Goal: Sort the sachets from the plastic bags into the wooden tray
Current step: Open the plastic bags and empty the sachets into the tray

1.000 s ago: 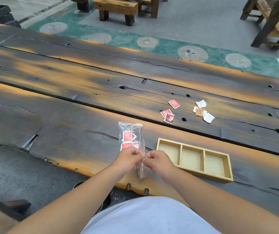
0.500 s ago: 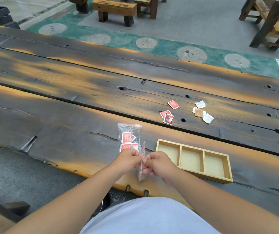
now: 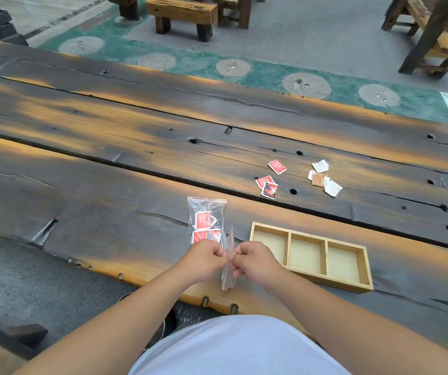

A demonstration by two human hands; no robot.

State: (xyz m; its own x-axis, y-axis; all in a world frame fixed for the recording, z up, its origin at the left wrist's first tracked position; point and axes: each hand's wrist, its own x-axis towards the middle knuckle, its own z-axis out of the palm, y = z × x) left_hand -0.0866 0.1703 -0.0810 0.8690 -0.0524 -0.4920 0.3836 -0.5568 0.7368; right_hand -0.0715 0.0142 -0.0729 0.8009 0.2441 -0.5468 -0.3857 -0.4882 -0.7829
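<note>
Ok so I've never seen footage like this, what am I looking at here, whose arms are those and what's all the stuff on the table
There is no machine here: a person wears a camera on the head, looking forward and down, so the arms are their own. The left hand and right hand pinch a thin clear plastic bag between them, seen edge-on; I cannot tell what it holds. Behind it on the dark wooden table lies a second bag with red sachets. To the right sits a wooden tray with three empty compartments. Farther back lie loose red sachets and pale sachets.
</note>
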